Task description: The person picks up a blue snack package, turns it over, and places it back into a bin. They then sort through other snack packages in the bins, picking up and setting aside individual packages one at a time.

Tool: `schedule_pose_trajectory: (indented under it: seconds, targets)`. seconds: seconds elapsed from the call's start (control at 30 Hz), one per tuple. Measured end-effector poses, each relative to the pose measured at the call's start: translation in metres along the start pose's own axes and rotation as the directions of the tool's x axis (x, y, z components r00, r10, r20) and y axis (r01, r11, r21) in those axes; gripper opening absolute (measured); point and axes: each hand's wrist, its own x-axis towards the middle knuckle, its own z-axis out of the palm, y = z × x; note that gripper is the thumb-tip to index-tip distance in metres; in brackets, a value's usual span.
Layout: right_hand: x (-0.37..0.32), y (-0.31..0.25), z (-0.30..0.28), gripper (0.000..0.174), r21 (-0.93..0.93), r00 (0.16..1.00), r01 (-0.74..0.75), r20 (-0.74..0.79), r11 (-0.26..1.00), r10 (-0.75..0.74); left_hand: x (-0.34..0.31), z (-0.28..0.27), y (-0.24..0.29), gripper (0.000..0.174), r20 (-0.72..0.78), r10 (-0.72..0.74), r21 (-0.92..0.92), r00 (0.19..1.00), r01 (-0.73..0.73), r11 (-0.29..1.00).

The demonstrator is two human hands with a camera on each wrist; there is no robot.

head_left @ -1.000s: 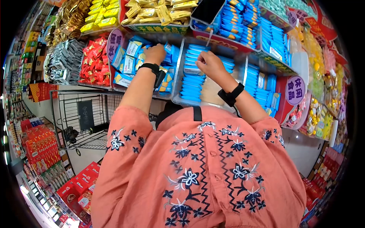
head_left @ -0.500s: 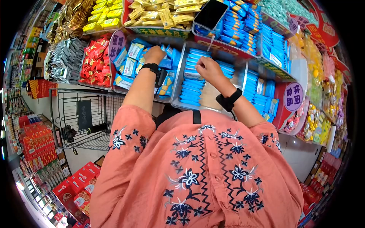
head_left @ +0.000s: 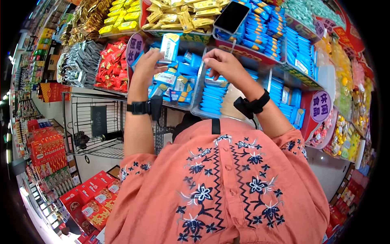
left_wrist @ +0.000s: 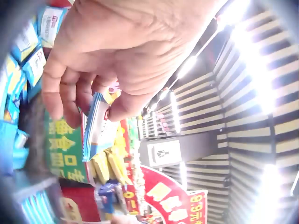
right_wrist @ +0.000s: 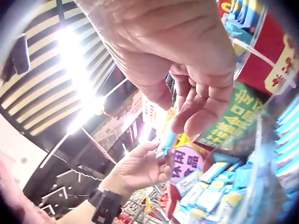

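My left hand (head_left: 145,69) pinches a blue-and-white wrapped snack packet (head_left: 170,46) above a bin of similar blue packets (head_left: 180,83). In the left wrist view the packet (left_wrist: 99,126) is between the thumb and the fingertips, its crimped edge turned outward. My right hand (head_left: 227,67), fingers loosely bent and holding nothing, hovers to the right over the neighbouring bin of stacked blue packets (head_left: 212,97). The right wrist view shows the right hand (right_wrist: 187,88) above and the left hand (right_wrist: 142,170) beyond it with the packet.
Red packets (head_left: 111,64) and silver packets (head_left: 81,63) fill bins on the left. Yellow packets (head_left: 187,18) lie behind. A dark-screened phone (head_left: 232,17) rests on the back bin's edge. A wire shopping cart (head_left: 99,126) stands at the lower left.
The left hand has risen out of the blue packets and turned, now with one packet between its fingers. The right hand's fingers have loosened from a tighter curl.
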Motion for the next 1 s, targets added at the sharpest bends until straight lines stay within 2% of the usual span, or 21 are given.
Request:
schedule_pose_trajectory:
  seconds: [0.03, 0.13, 0.27, 0.4, 0.63, 0.73, 0.9, 1.0]
  targets:
    - [-0.001, -0.011, 0.005, 0.029, 0.030, 1.000, 0.011, 0.016, 0.999, -0.012, -0.012, 0.005, 0.004, 0.023, 0.037, 0.011, -0.075, 0.999, -0.008, 0.997]
    - [-0.002, -0.031, 0.014, 0.033, 0.101, 0.996, 0.038, 0.076, 0.994, -0.046, -0.045, 0.029, 0.020, 0.018, 0.083, 0.036, -0.137, 0.996, -0.024, 0.990]
    - [-0.003, -0.040, 0.019, 0.035, 0.173, 0.994, 0.047, 0.086, 0.984, -0.063, -0.062, 0.044, 0.024, 0.022, 0.095, 0.085, -0.180, 0.992, -0.067, 0.981]
    - [-0.002, -0.038, 0.017, 0.036, 0.180, 0.999, 0.040, 0.027, 0.983, -0.046, -0.068, 0.050, 0.026, 0.026, 0.058, 0.132, -0.126, 0.990, -0.124, 0.984]
    - [-0.004, -0.036, 0.017, 0.033, 0.270, 0.998, 0.049, 0.019, 0.962, -0.056, -0.074, 0.055, 0.031, 0.029, 0.037, 0.163, -0.033, 0.986, -0.162, 0.986]
    - [-0.004, -0.032, 0.016, 0.030, 0.287, 0.998, 0.048, 0.029, 0.957, -0.059, -0.071, 0.052, 0.028, 0.024, 0.055, 0.160, -0.025, 0.986, -0.159, 0.987]
    - [-0.007, -0.028, 0.009, 0.028, 0.280, 0.999, 0.024, 0.023, 0.960, -0.032, -0.069, 0.059, 0.029, 0.032, 0.065, 0.165, 0.018, 0.984, -0.166, 0.986]
    - [-0.007, -0.020, 0.003, 0.033, 0.305, 0.999, 0.038, 0.007, 0.952, -0.042, -0.065, 0.064, 0.028, 0.033, 0.093, 0.161, 0.044, 0.982, -0.166, 0.985]
